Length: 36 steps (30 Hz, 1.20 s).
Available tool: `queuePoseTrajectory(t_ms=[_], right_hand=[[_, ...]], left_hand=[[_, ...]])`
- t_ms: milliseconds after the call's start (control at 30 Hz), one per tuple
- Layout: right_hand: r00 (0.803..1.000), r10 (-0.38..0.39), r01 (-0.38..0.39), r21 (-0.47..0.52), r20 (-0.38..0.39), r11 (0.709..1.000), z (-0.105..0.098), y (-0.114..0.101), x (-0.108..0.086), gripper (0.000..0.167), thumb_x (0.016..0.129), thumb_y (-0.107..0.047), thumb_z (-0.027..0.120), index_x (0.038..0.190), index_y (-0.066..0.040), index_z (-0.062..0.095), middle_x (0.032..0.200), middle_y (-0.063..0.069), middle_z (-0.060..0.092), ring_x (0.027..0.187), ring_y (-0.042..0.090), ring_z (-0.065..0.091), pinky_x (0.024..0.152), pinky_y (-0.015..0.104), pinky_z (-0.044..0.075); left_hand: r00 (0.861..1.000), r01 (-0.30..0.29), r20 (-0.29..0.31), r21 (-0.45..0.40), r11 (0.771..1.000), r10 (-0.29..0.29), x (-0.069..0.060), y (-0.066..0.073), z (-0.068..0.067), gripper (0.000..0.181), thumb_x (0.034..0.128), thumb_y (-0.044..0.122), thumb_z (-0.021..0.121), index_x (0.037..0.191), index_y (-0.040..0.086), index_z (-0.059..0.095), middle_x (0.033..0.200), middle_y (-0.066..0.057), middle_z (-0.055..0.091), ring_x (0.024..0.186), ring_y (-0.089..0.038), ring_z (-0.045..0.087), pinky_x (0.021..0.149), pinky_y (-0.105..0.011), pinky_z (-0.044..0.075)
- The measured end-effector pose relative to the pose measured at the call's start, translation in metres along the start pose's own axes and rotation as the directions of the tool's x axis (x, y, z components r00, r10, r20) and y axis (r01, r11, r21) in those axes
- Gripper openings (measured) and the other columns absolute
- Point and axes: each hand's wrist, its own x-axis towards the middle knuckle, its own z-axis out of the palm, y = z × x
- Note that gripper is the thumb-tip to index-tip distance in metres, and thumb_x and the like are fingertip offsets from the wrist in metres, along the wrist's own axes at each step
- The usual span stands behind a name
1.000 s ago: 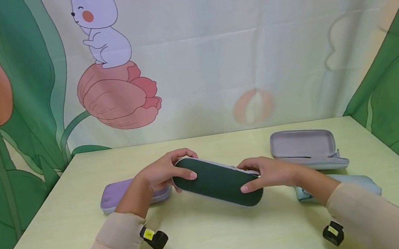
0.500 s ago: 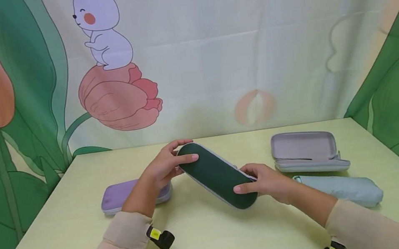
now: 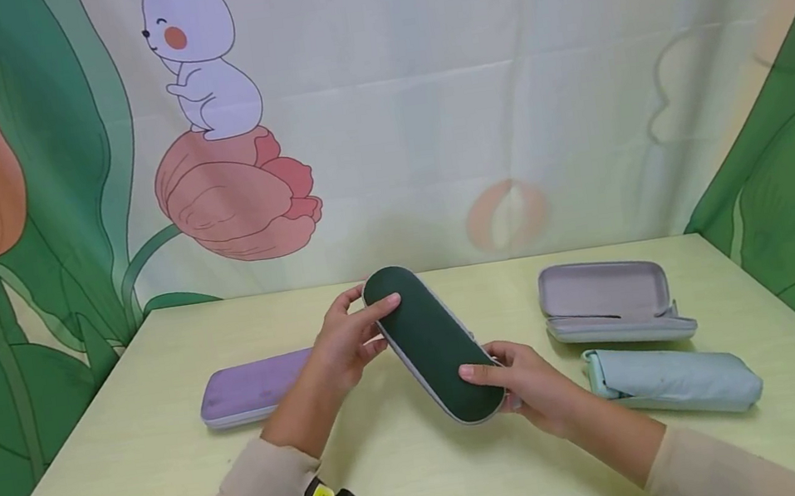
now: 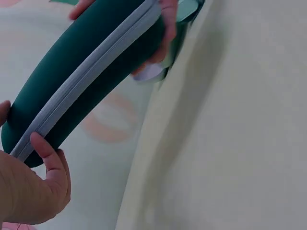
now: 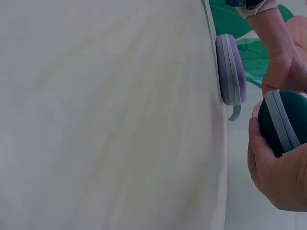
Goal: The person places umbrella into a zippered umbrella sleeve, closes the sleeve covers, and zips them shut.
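Between both hands, above the middle of the table, is a dark green zip case [image 3: 433,344] with rounded ends and a grey zipper band, tilted with its upper end to the left. My left hand [image 3: 348,334] grips the upper end, thumb across the green face. The lower end is held by my right hand [image 3: 528,381], its thumb also on the face. In the left wrist view the zipper band [image 4: 81,81] runs closed along the case's side. The right wrist view shows the end of the green case [image 5: 283,120] in my right hand [image 5: 283,177].
A closed purple case [image 3: 250,389] lies at the left, partly behind my left forearm. At the right an open grey case [image 3: 607,296] stands behind a light blue rolled pouch [image 3: 679,378]. A printed curtain [image 3: 388,115] hangs behind the table [image 3: 430,495].
The green case has turned in both hands from nearly level to a steep tilt, its left end rising. My right hand has shifted slightly lower.
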Motion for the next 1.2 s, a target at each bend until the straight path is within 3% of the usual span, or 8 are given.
queuePoseTrajectory(t_ms=[133, 367, 467, 633, 833, 933, 1067, 1200], right_hand=[[0.998, 0.0, 0.004, 0.076, -0.056, 0.997, 0.009, 0.001, -0.004, 0.049, 0.09, -0.02, 0.069, 0.123, 0.008, 0.045, 0.1, 0.008, 0.067, 0.086, 0.017, 0.07, 0.08, 0.033, 0.056], [0.98, -0.028, 0.059, 0.153, -0.199, 0.987, 0.023, 0.001, -0.004, 0.046, 0.087, -0.012, 0.072, 0.117, 0.001, 0.039, 0.105, 0.015, 0.061, 0.086, 0.021, 0.069, 0.079, 0.036, 0.057], [0.969, -0.047, 0.075, 0.109, -0.244, 0.991, 0.027, 0.001, -0.004, 0.049, 0.084, -0.012, 0.075, 0.116, 0.0, 0.039, 0.107, 0.017, 0.055, 0.085, 0.023, 0.068, 0.076, 0.036, 0.057], [0.952, -0.091, 0.073, -0.07, -0.293, 0.995, 0.03, -0.002, -0.008, 0.056, 0.08, -0.016, 0.081, 0.116, 0.001, 0.041, 0.108, 0.016, 0.049, 0.082, 0.022, 0.063, 0.066, 0.031, 0.053], [0.962, -0.108, 0.064, -0.176, -0.251, 0.982, 0.029, -0.006, -0.013, 0.057, 0.078, -0.019, 0.083, 0.116, 0.0, 0.046, 0.112, 0.016, 0.053, 0.093, 0.024, 0.061, 0.08, 0.035, 0.054], [0.971, -0.111, 0.06, -0.234, -0.213, 0.97, 0.026, -0.007, -0.015, 0.053, 0.08, -0.022, 0.082, 0.117, 0.0, 0.051, 0.111, 0.014, 0.058, 0.093, 0.023, 0.062, 0.081, 0.035, 0.053], [0.973, -0.166, 0.109, -0.319, -0.158, 0.941, 0.019, -0.01, -0.017, 0.047, 0.086, -0.025, 0.077, 0.119, 0.002, 0.057, 0.107, 0.012, 0.063, 0.092, 0.022, 0.062, 0.08, 0.033, 0.053], [0.959, -0.248, 0.188, -0.35, -0.138, 0.918, 0.013, -0.014, -0.015, 0.035, 0.091, -0.017, 0.07, 0.117, 0.004, 0.06, 0.103, 0.013, 0.065, 0.09, 0.023, 0.065, 0.081, 0.032, 0.056]], left_hand=[[1.0, 0.011, 0.02, 0.015, 1.0, -0.012, -0.012, -0.012, 0.008, 0.066, 0.085, 0.017, 0.076, 0.138, 0.008, 0.037, 0.113, -0.015, 0.065, 0.086, -0.02, 0.067, 0.077, -0.032, 0.056], [0.981, 0.021, 0.193, 0.044, 0.999, -0.029, -0.031, -0.027, 0.019, 0.067, 0.085, 0.011, 0.074, 0.141, 0.012, 0.037, 0.122, -0.021, 0.057, 0.097, -0.027, 0.066, 0.084, -0.047, 0.054], [0.977, 0.022, 0.211, 0.058, 0.998, -0.034, -0.034, -0.029, 0.023, 0.073, 0.0845, 0.012, 0.075, 0.145, 0.016, 0.034, 0.128, -0.021, 0.053, 0.104, -0.03, 0.062, 0.084, -0.047, 0.055], [0.979, 0.015, 0.201, 0.064, 0.998, -0.028, -0.034, -0.033, 0.026, 0.077, 0.0833, 0.011, 0.077, 0.145, 0.017, 0.031, 0.128, -0.021, 0.05, 0.102, -0.029, 0.063, 0.083, -0.046, 0.055], [0.981, 0.005, 0.192, 0.039, 0.999, -0.012, -0.031, -0.036, 0.022, 0.074, 0.0836, 0.011, 0.075, 0.145, 0.016, 0.033, 0.127, -0.02, 0.053, 0.094, -0.025, 0.067, 0.083, -0.042, 0.056], [0.98, 0.003, 0.199, 0.017, 1.0, -0.006, -0.03, -0.036, 0.018, 0.071, 0.0836, 0.01, 0.072, 0.144, 0.014, 0.035, 0.126, -0.019, 0.054, 0.093, -0.025, 0.067, 0.083, -0.042, 0.055], [0.979, 0.01, 0.206, -0.015, 1.0, -0.007, -0.03, -0.035, 0.015, 0.07, 0.083, 0.009, 0.07, 0.144, 0.013, 0.035, 0.124, -0.019, 0.053, 0.093, -0.023, 0.068, 0.083, -0.042, 0.055], [0.98, 0.013, 0.198, -0.012, 1.0, -0.01, -0.03, -0.035, 0.013, 0.07, 0.0833, 0.01, 0.07, 0.144, 0.012, 0.035, 0.123, -0.02, 0.053, 0.091, -0.022, 0.068, 0.08, -0.042, 0.056]])
